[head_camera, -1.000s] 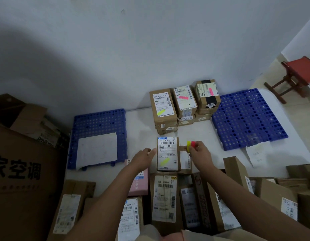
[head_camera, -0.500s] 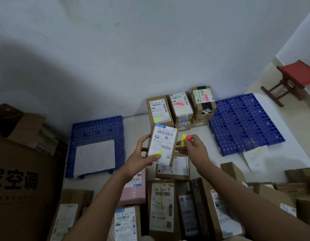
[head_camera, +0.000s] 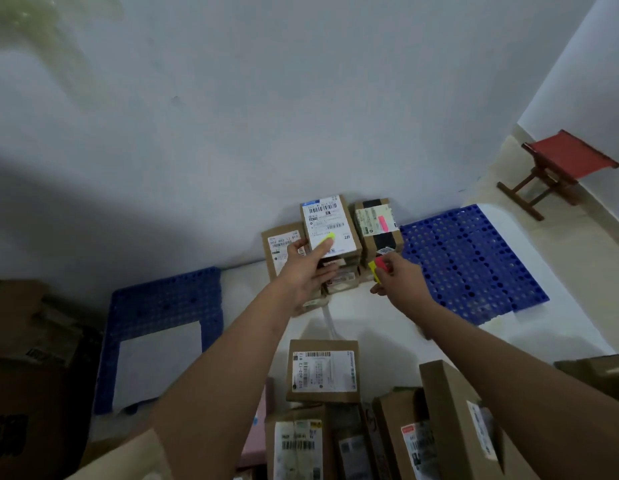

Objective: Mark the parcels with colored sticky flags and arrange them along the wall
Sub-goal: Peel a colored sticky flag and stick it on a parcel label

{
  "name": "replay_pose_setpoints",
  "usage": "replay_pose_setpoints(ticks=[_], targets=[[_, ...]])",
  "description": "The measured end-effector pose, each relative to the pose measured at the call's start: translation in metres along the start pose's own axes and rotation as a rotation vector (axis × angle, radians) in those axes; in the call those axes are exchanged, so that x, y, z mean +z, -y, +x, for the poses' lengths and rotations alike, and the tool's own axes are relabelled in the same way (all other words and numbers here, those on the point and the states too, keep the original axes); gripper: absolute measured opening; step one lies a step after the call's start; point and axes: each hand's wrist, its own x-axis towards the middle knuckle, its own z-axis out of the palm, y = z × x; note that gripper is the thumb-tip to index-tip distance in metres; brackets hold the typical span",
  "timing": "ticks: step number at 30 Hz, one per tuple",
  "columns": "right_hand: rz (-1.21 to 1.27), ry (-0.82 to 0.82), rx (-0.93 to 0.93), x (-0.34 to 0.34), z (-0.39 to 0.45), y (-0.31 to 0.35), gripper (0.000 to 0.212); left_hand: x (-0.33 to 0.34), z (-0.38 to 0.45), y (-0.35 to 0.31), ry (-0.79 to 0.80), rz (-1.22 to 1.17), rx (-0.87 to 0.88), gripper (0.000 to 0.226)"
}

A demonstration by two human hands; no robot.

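The left hand (head_camera: 306, 271) holds a small cardboard parcel (head_camera: 330, 227) by its near edge, thumb on the white label near a yellow sticky flag (head_camera: 326, 241). The box sits on top of the stack of boxes (head_camera: 339, 278) at the wall (head_camera: 266, 133). The right hand (head_camera: 398, 277) pinches a little pad of pink and yellow flags (head_camera: 378, 266). Another brown box (head_camera: 379, 228) with a pink flag stands just beside. Flat blue plastic grids (head_camera: 474, 265) full of holes lie on both sides, with bare white floor (head_camera: 387, 323) between. More cardboard boxes (head_camera: 322, 370) crowd the near edge.

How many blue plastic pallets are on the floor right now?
2: one blue pallet left of the parcel stack, a paper sheet on it; the other right of the stack, toward the red stool.
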Motion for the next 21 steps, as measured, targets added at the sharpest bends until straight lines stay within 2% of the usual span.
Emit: replay_pose_setpoints(ticks=[3, 6, 10, 15, 17, 21], targets=[[0.021, 0.018, 0.029, 0.005, 0.005, -0.008, 0.021, 0.012, 0.025, 0.001, -0.061, 0.017, 0.022, 0.064], [0.048, 0.035, 0.046, 0.009, 0.005, -0.011, 0.021, 0.017, 0.039, 0.004, -0.101, 0.071, 0.03, 0.074], [0.046, 0.039, 0.048, 0.014, -0.003, -0.012, 0.018, 0.012, 0.031, 0.0, -0.106, 0.136, 0.046, 0.06], [0.051, 0.057, 0.096, 0.037, -0.028, -0.014, 0.02, -0.032, -0.024, 0.01, -0.14, 0.42, 0.139, 0.049], [0.068, 0.11, 0.144, 0.052, -0.045, -0.015, 0.02, -0.06, -0.052, 0.029, -0.096, 0.525, 0.119, 0.039], [0.021, 0.323, 0.314, 0.086, -0.084, -0.012, 0.021, -0.122, -0.091, 0.08, -0.073, 0.827, -0.076, 0.048]])
